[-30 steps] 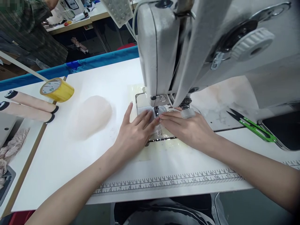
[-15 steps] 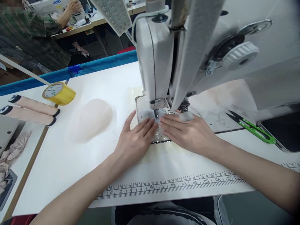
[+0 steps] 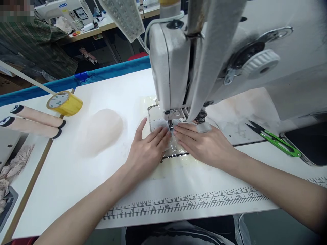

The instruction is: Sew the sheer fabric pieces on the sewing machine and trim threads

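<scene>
Under the sewing machine head (image 3: 167, 71), a small piece of sheer pale fabric (image 3: 158, 124) lies on the shiny plate around the presser foot (image 3: 170, 126). My left hand (image 3: 146, 148) rests flat on it, left of the foot, fingers outstretched and thumb apart. From the other side my right hand (image 3: 204, 144) lies flat, its straight fingertips beside the foot. Both sets of fingertips nearly meet and cover much of the fabric. A rounded sheer beige piece (image 3: 104, 131) lies on the white table to the left.
Green-handled thread snips (image 3: 277, 139) and a dark phone (image 3: 309, 139) are at right. More sheer fabric (image 3: 250, 105) lies behind my right hand. Yellow tape (image 3: 65, 103) and two beige rolls (image 3: 33, 127) sit at left. A printed ruler (image 3: 178, 204) runs along the front edge. Another person (image 3: 33, 47) is beyond.
My left hand has shifted very slightly up and left, still flat on the fabric. My right hand has hardly moved. The other person's hand has left their machine and is no longer visible.
</scene>
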Action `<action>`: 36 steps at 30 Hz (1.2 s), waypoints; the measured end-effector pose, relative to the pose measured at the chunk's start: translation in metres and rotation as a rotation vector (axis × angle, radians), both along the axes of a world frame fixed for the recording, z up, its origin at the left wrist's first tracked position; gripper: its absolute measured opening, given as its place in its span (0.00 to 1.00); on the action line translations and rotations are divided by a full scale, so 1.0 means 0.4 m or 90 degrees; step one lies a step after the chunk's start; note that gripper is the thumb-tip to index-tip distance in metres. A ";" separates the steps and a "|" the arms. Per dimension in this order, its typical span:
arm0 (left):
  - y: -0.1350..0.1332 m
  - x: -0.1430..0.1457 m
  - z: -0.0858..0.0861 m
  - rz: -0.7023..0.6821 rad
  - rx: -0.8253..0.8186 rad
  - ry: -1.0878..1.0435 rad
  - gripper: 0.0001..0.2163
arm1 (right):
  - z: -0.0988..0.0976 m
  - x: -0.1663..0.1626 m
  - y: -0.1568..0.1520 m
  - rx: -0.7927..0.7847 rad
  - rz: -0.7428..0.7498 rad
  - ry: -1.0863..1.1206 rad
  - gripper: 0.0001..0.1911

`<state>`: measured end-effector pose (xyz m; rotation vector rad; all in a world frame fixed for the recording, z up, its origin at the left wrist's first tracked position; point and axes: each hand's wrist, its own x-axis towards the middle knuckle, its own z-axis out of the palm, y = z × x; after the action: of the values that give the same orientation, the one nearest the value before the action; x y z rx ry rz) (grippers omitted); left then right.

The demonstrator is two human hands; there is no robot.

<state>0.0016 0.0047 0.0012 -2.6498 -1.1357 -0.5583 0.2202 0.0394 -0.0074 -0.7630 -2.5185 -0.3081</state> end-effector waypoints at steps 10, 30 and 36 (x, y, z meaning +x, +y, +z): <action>0.010 0.002 -0.003 0.020 0.010 0.017 0.16 | 0.000 0.000 0.005 -0.012 -0.009 0.006 0.14; 0.009 -0.021 0.024 0.098 0.026 0.034 0.25 | 0.027 -0.004 -0.010 0.042 0.025 0.029 0.16; 0.009 -0.022 0.057 0.042 0.163 0.015 0.07 | 0.048 -0.022 -0.039 0.005 0.065 0.064 0.09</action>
<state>-0.0071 0.0082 0.0239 -2.3871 -1.0614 -0.6130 0.2112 0.0236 0.0117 -0.6274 -2.4494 -0.2382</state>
